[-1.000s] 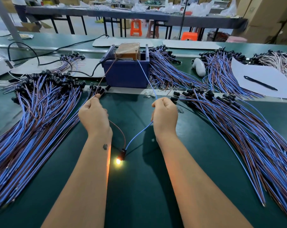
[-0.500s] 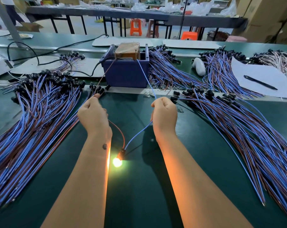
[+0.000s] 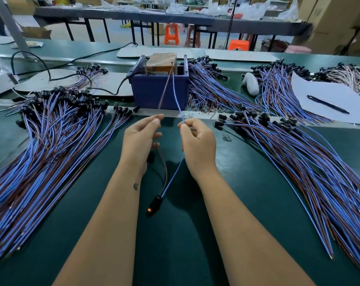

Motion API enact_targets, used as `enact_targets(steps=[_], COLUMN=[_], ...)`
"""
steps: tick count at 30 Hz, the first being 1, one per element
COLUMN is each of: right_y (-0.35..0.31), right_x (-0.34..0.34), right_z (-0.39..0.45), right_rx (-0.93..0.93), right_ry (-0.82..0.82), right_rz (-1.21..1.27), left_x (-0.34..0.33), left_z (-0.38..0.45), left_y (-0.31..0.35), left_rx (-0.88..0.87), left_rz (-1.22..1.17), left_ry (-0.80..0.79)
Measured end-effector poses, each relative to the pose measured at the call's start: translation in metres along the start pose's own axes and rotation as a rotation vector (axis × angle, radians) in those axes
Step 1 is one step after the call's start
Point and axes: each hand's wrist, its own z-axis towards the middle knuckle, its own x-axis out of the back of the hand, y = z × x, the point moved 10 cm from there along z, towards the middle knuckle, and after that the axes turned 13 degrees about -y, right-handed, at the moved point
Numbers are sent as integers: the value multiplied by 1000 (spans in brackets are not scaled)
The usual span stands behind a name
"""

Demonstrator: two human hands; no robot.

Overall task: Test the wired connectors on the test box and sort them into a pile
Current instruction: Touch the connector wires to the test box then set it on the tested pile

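Two bare hands above the dark green mat. Right hand (image 3: 197,142): pinches the thin blue wire (image 3: 176,174). Left hand (image 3: 141,137): fingers loosely curled; brown wire (image 3: 164,168) runs beneath it, grip cannot be told. Black wired connector (image 3: 155,203): on mat between forearms, faint orange glow. Dark blue plastic test box (image 3: 160,91): beyond hands. Blue-and-brown wire piles: one left (image 3: 40,151), one right (image 3: 309,172).

Even overhead light; soft shadows under my forearms on the bench (image 3: 257,203). Edges bow; far background slightly blurred.
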Motion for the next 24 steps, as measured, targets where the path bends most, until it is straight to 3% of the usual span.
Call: enact_targets(steps=[2, 6, 10, 12, 15, 18, 21, 24], right_y=[-5, -9, -3, 0, -5, -15, -2, 11], right_x=[-10, -25, -27, -28, -44, -38, -8, 17], right_z=[1, 1, 2, 3, -2, -2, 6, 10], right_rx=[58, 105, 39, 13, 51, 136, 58, 1], right_ry=[-73, -186, -264, -305, -466, -434, -195, 6], right_rz=[-84, -206, 166, 190, 147, 288, 298, 225], left_x=[-16, -22, -23, -20, -12, -1, 1, -19], left_z=[1, 0, -2, -2, 0, 2, 3, -5], left_y=[-1, 1, 4, 7, 7, -2, 2, 20], left_rx=[10, -1, -19, -36, -70, -64, -111, -283], left_rz=[31, -2, -330, -540, -605, -435, -106, 316], left_ry=[-112, -162, -167, -161, -113, 11, 35, -18])
